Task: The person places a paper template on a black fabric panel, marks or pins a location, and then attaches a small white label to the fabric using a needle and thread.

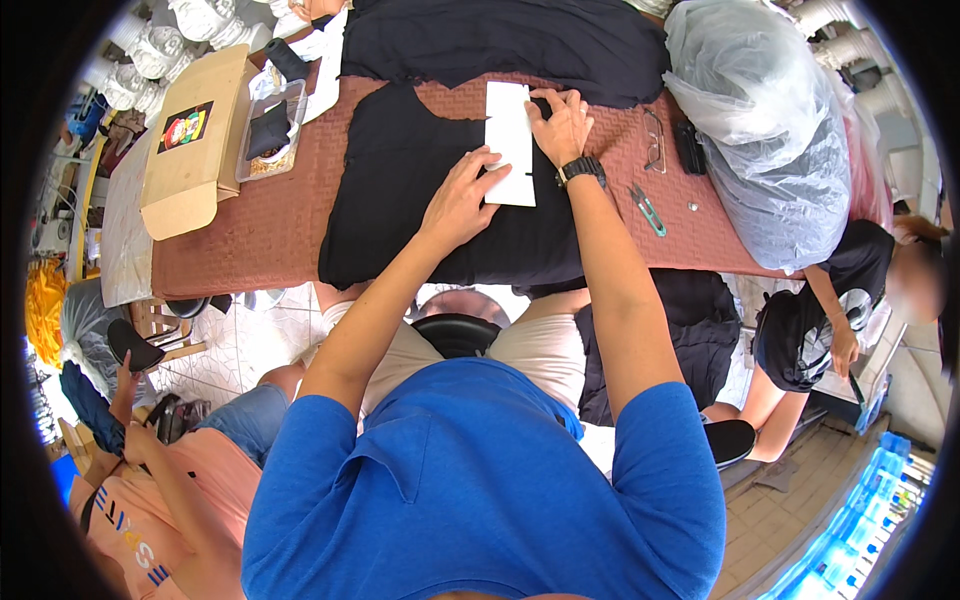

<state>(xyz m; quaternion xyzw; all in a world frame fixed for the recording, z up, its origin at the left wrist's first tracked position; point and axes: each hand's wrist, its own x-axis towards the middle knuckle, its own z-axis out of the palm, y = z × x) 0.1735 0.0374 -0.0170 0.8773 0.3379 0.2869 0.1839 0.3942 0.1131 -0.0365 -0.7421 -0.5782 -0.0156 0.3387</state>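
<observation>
A black cut garment piece (400,200) lies spread on the brown-covered table, its curved neckline edge at the far side. On top of it rests a long white card strip (510,135), running away from me, with a small dark mark near its lower right edge. My left hand (463,197) presses its outstretched fingertips on the strip's left edge. Beside the strip's far right side, my right hand (562,125), with a black watch on the wrist, lies with fingers spread on the black cloth, the thumb touching the card's edge.
Thread snips (649,210), eyeglasses (654,140) and a black case (690,148) lie to the right, near large plastic-wrapped bundles (760,120). A cardboard box (195,140) and clear tub (287,160) stand left. More black cloth (500,40) lies beyond. People sit on both sides.
</observation>
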